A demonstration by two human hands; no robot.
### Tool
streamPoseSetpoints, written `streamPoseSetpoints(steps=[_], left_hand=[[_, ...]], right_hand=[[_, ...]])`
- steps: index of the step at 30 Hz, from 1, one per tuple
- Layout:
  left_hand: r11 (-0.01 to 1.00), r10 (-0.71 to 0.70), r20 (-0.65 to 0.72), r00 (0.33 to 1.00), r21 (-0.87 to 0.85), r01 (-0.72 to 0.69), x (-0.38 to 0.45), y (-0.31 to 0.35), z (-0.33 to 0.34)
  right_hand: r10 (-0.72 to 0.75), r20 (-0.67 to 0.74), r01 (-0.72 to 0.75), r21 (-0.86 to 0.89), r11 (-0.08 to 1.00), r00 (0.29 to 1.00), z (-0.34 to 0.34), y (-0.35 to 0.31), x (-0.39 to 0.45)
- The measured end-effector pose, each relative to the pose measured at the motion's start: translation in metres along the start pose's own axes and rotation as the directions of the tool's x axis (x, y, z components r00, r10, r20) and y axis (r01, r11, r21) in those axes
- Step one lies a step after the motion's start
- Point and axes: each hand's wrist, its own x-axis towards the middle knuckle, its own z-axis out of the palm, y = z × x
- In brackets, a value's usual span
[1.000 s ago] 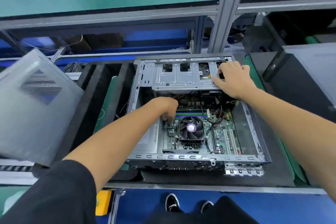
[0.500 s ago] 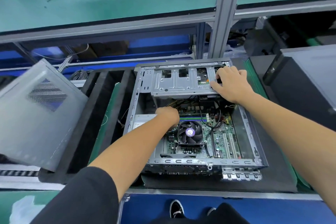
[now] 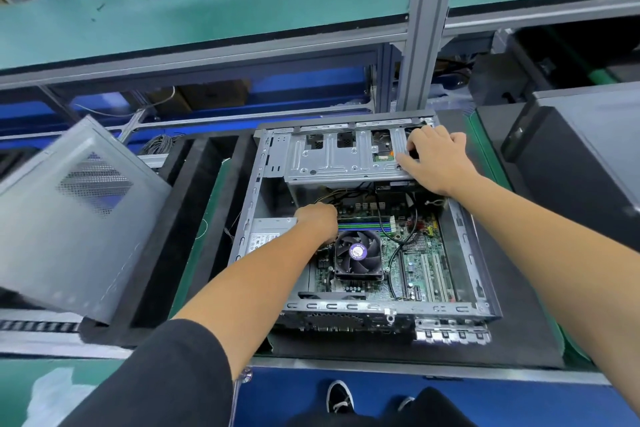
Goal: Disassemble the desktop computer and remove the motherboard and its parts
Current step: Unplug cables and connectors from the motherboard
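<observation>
A person is reaching into an open desktop computer case (image 3: 363, 307) lying on its side on a black mat, the left hand (image 3: 317, 218) dipping between the power supply (image 3: 268, 236) and the cooler fan (image 3: 358, 253) with its fingers hidden, so its grip cannot be told. The right hand (image 3: 434, 159) is curling its fingers over the far right edge of the steel drive cage (image 3: 343, 159). The motherboard (image 3: 420, 263), sitting in the case floor, is looking thin, stiff and fragile, best lifted by its bare edges, not by the fan or cables.
</observation>
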Motion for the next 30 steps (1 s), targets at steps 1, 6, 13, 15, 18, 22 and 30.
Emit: streamPoseSetpoints(steps=[1, 6, 13, 15, 18, 22, 30], left_hand=[[1.000, 0.011, -0.003, 1.000, 0.008, -0.011, -0.0003, -0.0003, 0.0003], [1.000, 0.030, -0.024, 0.999, -0.010, -0.030, -0.0010, -0.0011, 0.0011], [0.998, 0.043, -0.014, 0.999, -0.037, -0.043, 0.0013, -0.0010, 0.0024], [0.996, 0.091, -0.023, 0.996, -0.003, -0.091, 0.0029, -0.0019, 0.0027], [0.983, 0.172, -0.045, 0.984, 0.067, -0.169, 0.0040, -0.0040, 0.0037], [0.973, 0.214, -0.031, 0.976, 0.097, -0.210, 0.0007, -0.0045, 0.0044], [0.963, 0.242, 0.002, 0.970, 0.118, -0.241, 0.0014, -0.0039, 0.0002]], right_hand=[[-0.001, -0.002, 0.001, 0.001, 1.000, 1.000, 0.0002, 0.0001, -0.0001], [0.005, 0.001, -0.005, 0.011, 1.000, 1.000, -0.0006, -0.0006, -0.0009], [0.020, 0.018, -0.020, 0.012, 1.000, 1.000, -0.0030, -0.0027, -0.0004], [0.022, 0.022, -0.022, 0.011, 1.000, 1.000, -0.0033, -0.0024, 0.0000], [0.016, 0.013, -0.016, 0.017, 1.000, 1.000, -0.0024, -0.0020, 0.0007], [0.015, 0.013, -0.015, 0.019, 1.000, 1.000, -0.0022, -0.0021, 0.0002], [0.023, 0.020, -0.023, 0.013, 1.000, 1.000, -0.0047, -0.0030, -0.0013]])
